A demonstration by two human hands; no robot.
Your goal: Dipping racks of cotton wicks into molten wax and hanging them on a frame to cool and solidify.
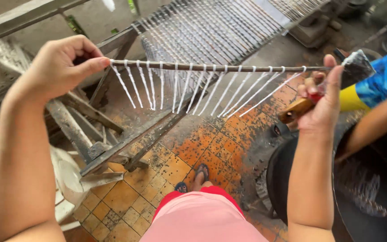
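Observation:
My left hand (61, 65) pinches the left end of a thin dark rod (220, 68) held level in front of me. Several thin white candles (193, 89) hang from the rod in a row, swinging toward me. My right hand (321, 101) supports the rod's right end with the fingertips and also grips a wooden-handled knife (299, 107), whose dark blade (357, 67) points up to the right.
A slanted rack (211, 31) holds more rods of white candles behind. Grey wooden frame beams (113, 148) stand at left. At right, another person in a blue and yellow sleeve (377, 85) reaches over a large black vat (359, 188). Orange tiled floor lies below.

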